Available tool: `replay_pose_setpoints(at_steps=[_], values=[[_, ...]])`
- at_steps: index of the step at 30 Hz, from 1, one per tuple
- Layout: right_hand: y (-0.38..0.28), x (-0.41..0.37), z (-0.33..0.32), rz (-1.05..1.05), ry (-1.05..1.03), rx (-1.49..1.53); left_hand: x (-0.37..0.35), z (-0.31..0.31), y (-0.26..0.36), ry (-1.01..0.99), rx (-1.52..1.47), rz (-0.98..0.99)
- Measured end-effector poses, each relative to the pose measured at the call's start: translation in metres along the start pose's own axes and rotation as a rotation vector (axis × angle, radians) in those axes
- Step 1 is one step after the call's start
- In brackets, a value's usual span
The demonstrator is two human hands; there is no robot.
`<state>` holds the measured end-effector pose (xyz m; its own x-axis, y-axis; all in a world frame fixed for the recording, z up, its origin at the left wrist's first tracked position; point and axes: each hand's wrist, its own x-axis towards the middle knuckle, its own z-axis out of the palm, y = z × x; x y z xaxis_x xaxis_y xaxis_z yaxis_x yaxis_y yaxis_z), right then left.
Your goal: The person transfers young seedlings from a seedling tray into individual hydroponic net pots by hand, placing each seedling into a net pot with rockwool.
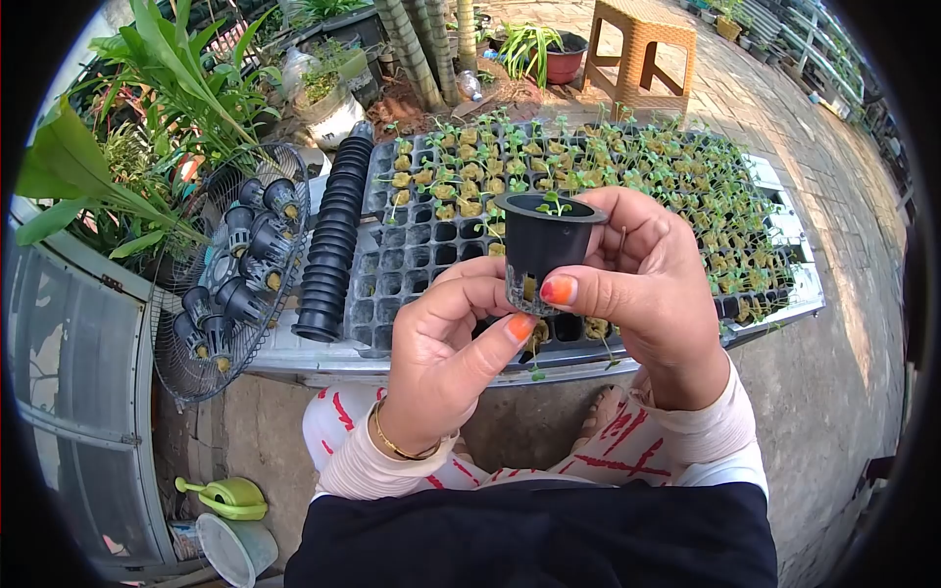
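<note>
Black net pot (pixel 549 250) holds a seedling (pixel 554 205); fingers (pixel 561 289) of both hands grasp it.

The black pot (pixel 546 247), tapered with a wide rim and slotted lower wall, is held nearly upright above the worktop (pixel 278 345) toward its near edge, a small green seedling (pixel 554 205) inside.

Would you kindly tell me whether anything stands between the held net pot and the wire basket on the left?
Yes: the stack of nested black pots lies between the net pot and the wire basket, though the held pot appears raised above it.
</note>
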<state>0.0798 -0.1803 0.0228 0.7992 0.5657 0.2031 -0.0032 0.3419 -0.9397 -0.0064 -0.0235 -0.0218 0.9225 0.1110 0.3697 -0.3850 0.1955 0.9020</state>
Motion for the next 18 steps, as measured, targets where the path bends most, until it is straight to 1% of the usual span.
replay_pose_setpoints(at_steps=[7,13,16,18], values=[[-0.003,-0.001,-0.001,0.007,-0.006,0.012,0.0,-0.002,0.007,-0.029,-0.011,-0.041],[-0.006,-0.002,0.0,0.007,0.001,-0.001,-0.001,-0.004,0.014,0.037,-0.149,-0.05],[-0.004,-0.002,0.004,0.007,-0.011,0.008,0.001,-0.003,0.014,-0.005,-0.187,-0.016],[-0.001,-0.003,0.005,0.011,-0.011,0.021,0.002,0.005,0.014,-0.032,-0.214,0.07]])
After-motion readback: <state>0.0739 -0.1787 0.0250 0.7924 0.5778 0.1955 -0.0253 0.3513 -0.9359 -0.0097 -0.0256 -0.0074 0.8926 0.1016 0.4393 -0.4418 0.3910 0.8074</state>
